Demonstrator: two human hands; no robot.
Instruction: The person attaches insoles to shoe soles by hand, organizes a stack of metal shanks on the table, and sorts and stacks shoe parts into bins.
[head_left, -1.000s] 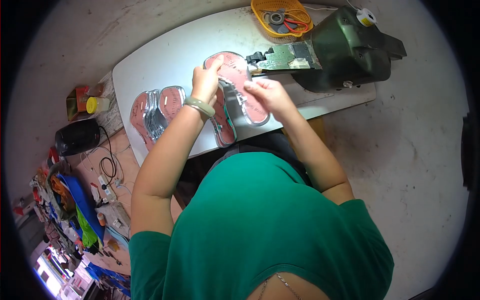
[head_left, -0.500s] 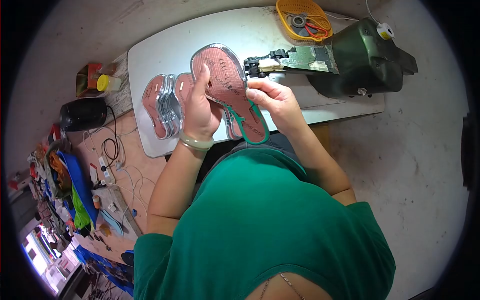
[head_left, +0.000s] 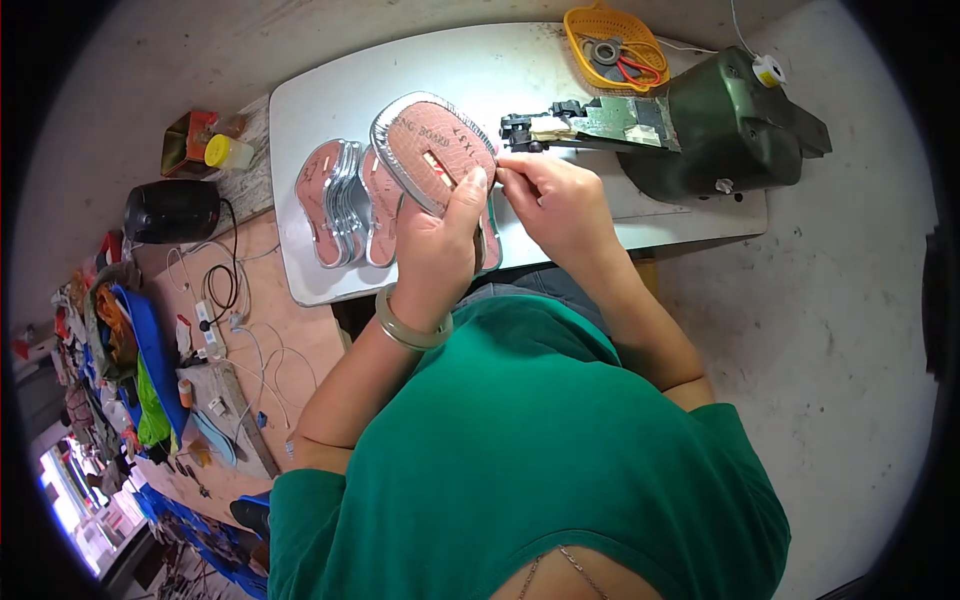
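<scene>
My left hand (head_left: 440, 235) is closed round a pink insole (head_left: 430, 150) with a silvery edge, its thumb lying on the printed face. The insole is raised above the white table, its wide end tilted up. At its right edge, my right hand (head_left: 555, 205) is closed in a pinch, thumb and forefinger together on the rim. Left of the held insole lie a stack of insoles (head_left: 325, 205) with silver rims and another pile (head_left: 380, 205), partly covered by my left hand. Part of a green-edged insole (head_left: 490, 240) shows just below the hands.
A dark green machine (head_left: 715, 125) with a narrow arm (head_left: 610, 122) stands on the right of the white table (head_left: 310, 285). Behind the arm is a yellow basket (head_left: 578, 35) with scissors. A yellow-lidded jar (head_left: 230, 153) and a black device (head_left: 172, 212) are at the left.
The held insole has turned and tilted, its wide end now nearer the camera. My left hand has moved right and its thumb presses lower on the face. The right hand stays at the edge.
</scene>
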